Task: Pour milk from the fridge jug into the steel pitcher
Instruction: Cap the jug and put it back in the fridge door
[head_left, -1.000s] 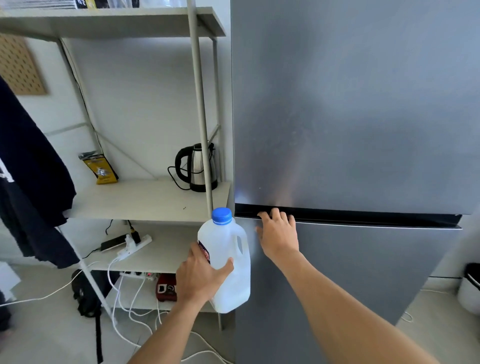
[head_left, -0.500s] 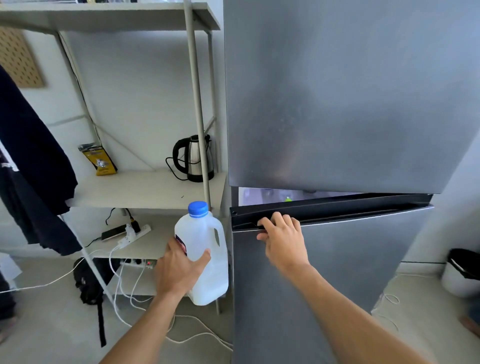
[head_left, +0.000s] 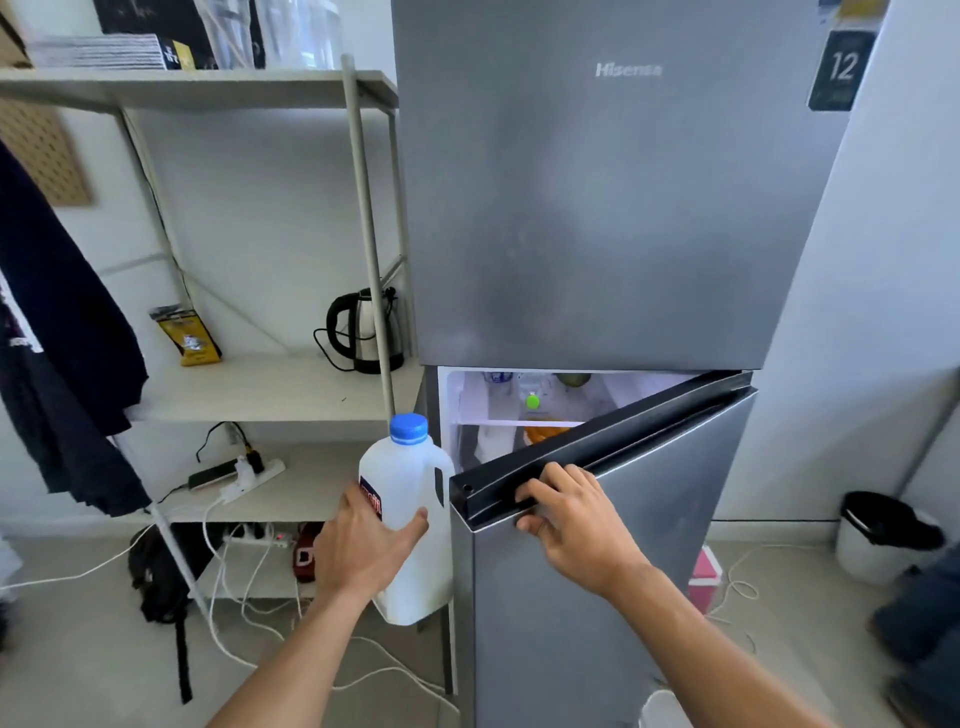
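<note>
A white plastic milk jug (head_left: 405, 483) with a blue cap is upright in front of the shelf, just left of the fridge. My left hand (head_left: 363, 545) grips its body from the left side. My right hand (head_left: 566, 514) grips the black top edge of the lower fridge door (head_left: 623, 545), which stands partly ajar. Through the gap I see the lit fridge interior (head_left: 498, 410) with a white shelf and some food. No steel pitcher is in view.
The grey upper fridge door (head_left: 597, 208) is shut. A white shelf unit (head_left: 270, 389) on the left carries a kettle (head_left: 366, 332) and a yellow bag (head_left: 189, 338). Dark clothing (head_left: 57, 338) hangs far left. Cables and a power strip (head_left: 239, 473) lie low; a bin (head_left: 883, 535) stands right.
The lower fridge door went from shut to swung well ajar under my right hand. The jug has shifted left and slightly down with my left hand still on it.
</note>
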